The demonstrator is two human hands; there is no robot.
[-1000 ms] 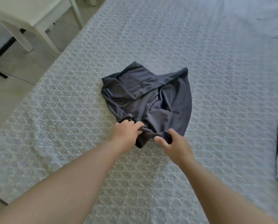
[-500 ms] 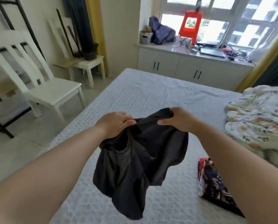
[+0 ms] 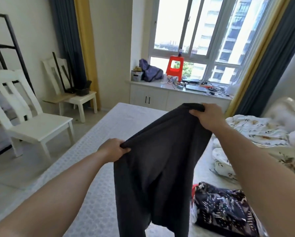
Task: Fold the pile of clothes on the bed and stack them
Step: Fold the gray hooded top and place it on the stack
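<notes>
A dark grey garment (image 3: 157,161), shaped like shorts, hangs in the air above the bed (image 3: 95,168). My left hand (image 3: 113,149) grips its top edge at the lower left. My right hand (image 3: 205,117) grips the same edge higher up and to the right, so the edge slants upward. The cloth hangs spread out, its two leg ends dangling near the bottom of the view. A dark patterned folded garment (image 3: 225,207) with white and red marks lies on the bed at the lower right.
A crumpled floral quilt (image 3: 256,134) covers the bed's right side. A white chair (image 3: 28,120) stands left of the bed, a second chair and small table behind it. A cluttered window cabinet (image 3: 174,96) lies beyond the bed's far end.
Both hands lifted the grey garment off the bed and moved apart along its top edge. It now hangs spread instead of bunched, and my right hand is higher.
</notes>
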